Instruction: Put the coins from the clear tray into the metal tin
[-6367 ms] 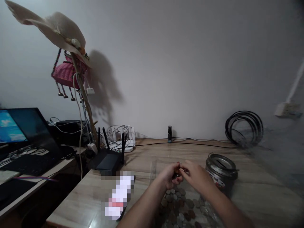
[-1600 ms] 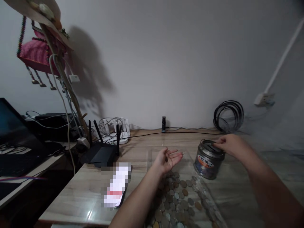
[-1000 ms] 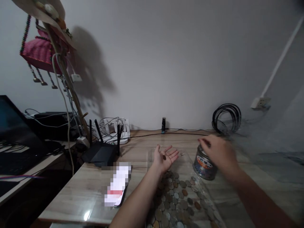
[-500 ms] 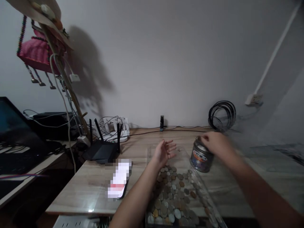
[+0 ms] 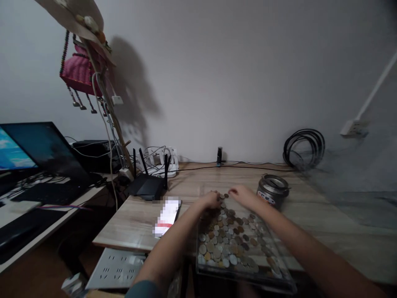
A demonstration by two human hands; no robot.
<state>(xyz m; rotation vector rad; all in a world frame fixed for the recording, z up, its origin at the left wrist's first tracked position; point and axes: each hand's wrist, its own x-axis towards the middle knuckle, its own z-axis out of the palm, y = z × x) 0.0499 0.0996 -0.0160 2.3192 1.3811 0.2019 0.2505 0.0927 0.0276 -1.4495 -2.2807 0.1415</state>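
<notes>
The coins (image 5: 231,238) lie heaped in a clear tray (image 5: 245,278) at the counter's (image 5: 310,223) near edge. Both hands meet over the far coins, left hand (image 5: 210,200) and right hand (image 5: 243,193) curled, their grip state unclear. A metal tin (image 5: 273,190) stands just right of the tray, a router (image 5: 145,186) well left

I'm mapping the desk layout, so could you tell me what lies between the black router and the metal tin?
In the head view, both hands, left hand and right hand, meet over the coins between router and tin.
</notes>
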